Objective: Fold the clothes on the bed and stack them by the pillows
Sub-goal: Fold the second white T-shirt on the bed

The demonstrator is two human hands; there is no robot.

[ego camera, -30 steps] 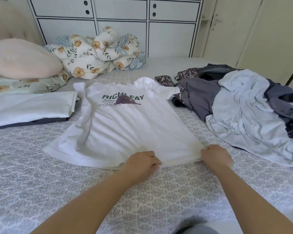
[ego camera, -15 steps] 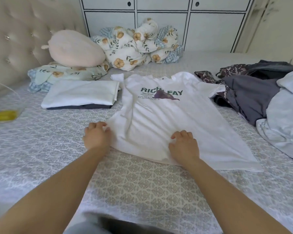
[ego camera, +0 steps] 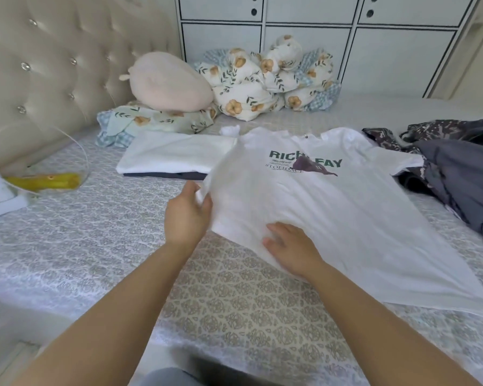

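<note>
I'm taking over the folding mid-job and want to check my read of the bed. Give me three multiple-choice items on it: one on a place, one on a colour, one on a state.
1. Where does the folded stack lie?
A. On the unfolded pile of clothes
B. On the bed beside the floral pillow, just past the printed T-shirt's raised edge
C. On the floor

2. What colour is the large lettering on the T-shirt?
A. Red
B. Green
C. Yellow

3. What are the hands doing to the T-shirt?
A. Both are off it
B. Both lift it clear of the bed
C. The left lifts one side edge, the right presses the cloth flat

Answers:
1 B: the folded stack sits next to the floral pillow.
2 B: the T-shirt print reads green.
3 C: the left hand grips the raised edge, the right hand lies flat.
</note>
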